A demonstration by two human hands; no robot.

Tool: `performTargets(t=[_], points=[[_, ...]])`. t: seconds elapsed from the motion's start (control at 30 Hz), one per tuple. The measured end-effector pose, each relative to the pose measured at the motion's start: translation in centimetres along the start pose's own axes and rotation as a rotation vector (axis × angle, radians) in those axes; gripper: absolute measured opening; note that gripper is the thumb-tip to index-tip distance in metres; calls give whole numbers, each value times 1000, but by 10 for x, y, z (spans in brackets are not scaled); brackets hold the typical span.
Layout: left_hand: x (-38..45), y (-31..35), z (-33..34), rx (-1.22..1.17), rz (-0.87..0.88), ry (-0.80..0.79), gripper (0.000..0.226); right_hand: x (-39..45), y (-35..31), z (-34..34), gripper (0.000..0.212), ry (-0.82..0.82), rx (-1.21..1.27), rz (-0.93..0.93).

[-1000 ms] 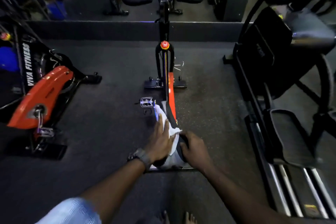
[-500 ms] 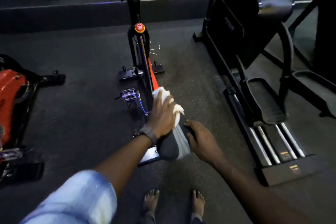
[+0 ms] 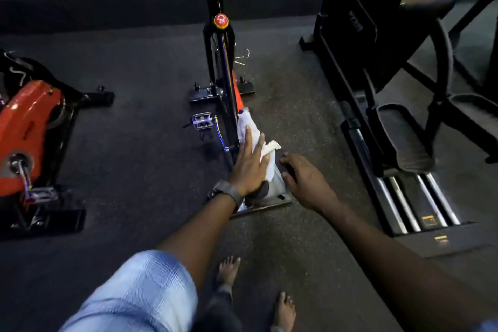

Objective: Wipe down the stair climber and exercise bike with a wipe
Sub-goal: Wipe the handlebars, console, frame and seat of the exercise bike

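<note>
A black and orange exercise bike [image 3: 225, 67] stands in front of me, seen from above, with a red knob on its frame. A white wipe [image 3: 249, 127] lies draped over the bike's black saddle [image 3: 262, 188]. My left hand [image 3: 249, 163], with a watch on its wrist, lies flat on the wipe and presses it against the saddle. Just right of the saddle is my right hand [image 3: 304, 180], fingers curled on the saddle's right edge. To the right stands the black stair climber [image 3: 398, 132] with a foot pedal and silver rails.
A second orange exercise bike [image 3: 29, 127] stands at the left. A low dark ledge [image 3: 134, 8] with a mirror above it runs along the back. My bare feet [image 3: 229, 269] stand on the dark rubber floor behind the bike. Floor lies open between the machines.
The view has tilted down and pulled back, so my feet show. My left hand has slid forward along the saddle with the wipe. My right hand stays at the saddle's right side.
</note>
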State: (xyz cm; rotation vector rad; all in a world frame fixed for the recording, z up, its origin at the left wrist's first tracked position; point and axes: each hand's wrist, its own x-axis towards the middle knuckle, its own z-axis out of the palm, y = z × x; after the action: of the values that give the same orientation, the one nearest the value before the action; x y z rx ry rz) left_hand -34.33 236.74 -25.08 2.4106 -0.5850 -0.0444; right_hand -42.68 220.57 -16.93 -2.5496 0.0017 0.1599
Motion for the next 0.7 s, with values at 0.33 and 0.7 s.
performTargets(t=[0.33,0.7], points=[[-101,81,45,-450,-497,474,68,-12,17,-7,39,-55,-30,-83],[-91,50,46,323,-128,477,67,-16,33,-10,45,-98,-53,-142]])
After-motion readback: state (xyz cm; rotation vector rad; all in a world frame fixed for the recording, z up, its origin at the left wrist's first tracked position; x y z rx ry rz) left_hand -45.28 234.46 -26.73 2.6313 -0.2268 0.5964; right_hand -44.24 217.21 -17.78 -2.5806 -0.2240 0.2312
